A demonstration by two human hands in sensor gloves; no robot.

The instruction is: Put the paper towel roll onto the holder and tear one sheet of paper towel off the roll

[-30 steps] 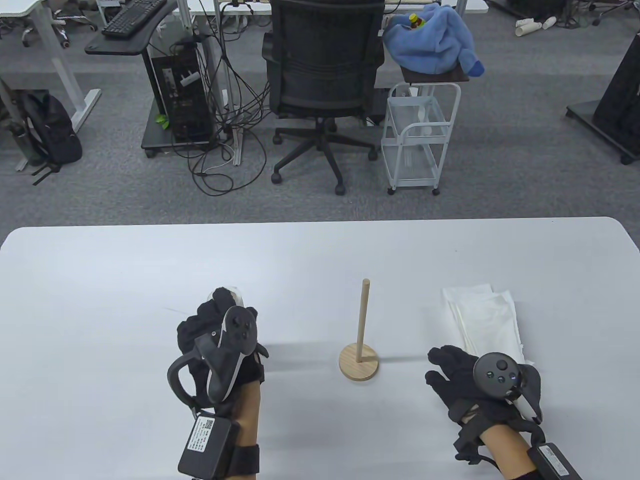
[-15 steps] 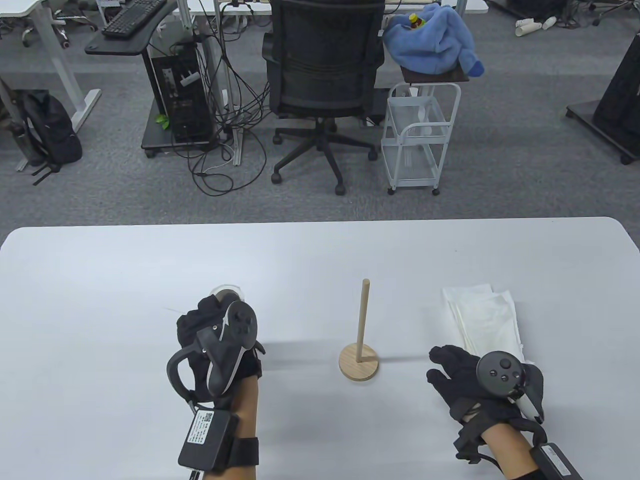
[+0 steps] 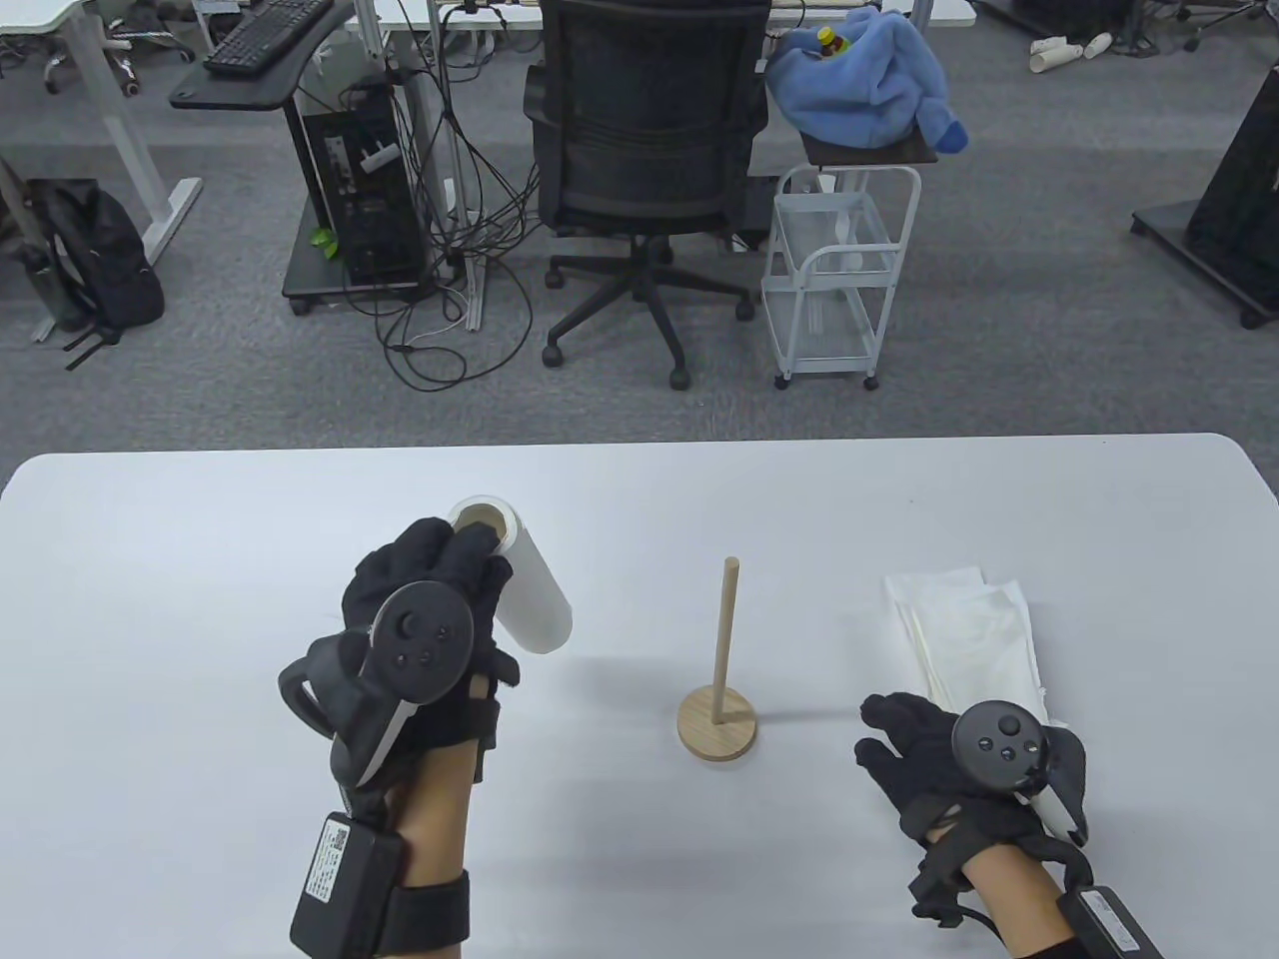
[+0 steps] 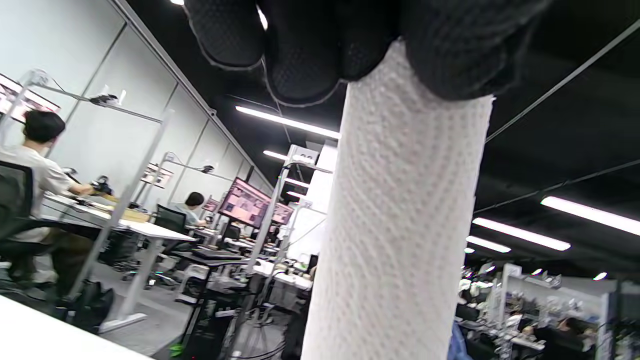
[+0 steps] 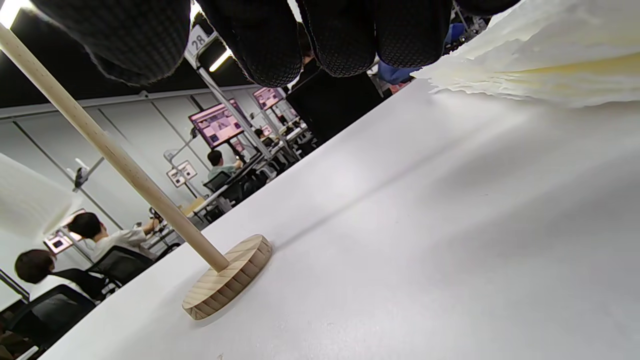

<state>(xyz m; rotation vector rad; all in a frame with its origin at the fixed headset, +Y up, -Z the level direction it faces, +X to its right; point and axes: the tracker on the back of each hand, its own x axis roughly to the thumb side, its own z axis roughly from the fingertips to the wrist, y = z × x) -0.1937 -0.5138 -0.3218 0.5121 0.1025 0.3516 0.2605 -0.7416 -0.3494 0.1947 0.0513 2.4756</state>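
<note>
My left hand (image 3: 430, 589) grips a slim white paper towel roll (image 3: 520, 584) near its top and holds it above the table, tilted, with its brown core end facing up. The left wrist view shows the roll (image 4: 395, 225) hanging below my curled fingers (image 4: 300, 45). The wooden holder (image 3: 717, 721), a round base with an upright dowel, stands bare at the table's middle, to the right of the roll. My right hand (image 3: 904, 734) rests on the table right of the holder, fingers relaxed and holding nothing. In the right wrist view the holder (image 5: 225, 280) stands at the left.
A pile of folded white paper towels (image 3: 969, 634) lies on the white table (image 3: 200, 559) just beyond my right hand, also seen as a towel pile (image 5: 540, 60) in the right wrist view. An office chair (image 3: 644, 150) and a white cart (image 3: 834, 280) stand past the table's far edge.
My left hand has lifted the roll off the table and turned it upward, so most of its length now shows. The right hand has stayed where it was.
</note>
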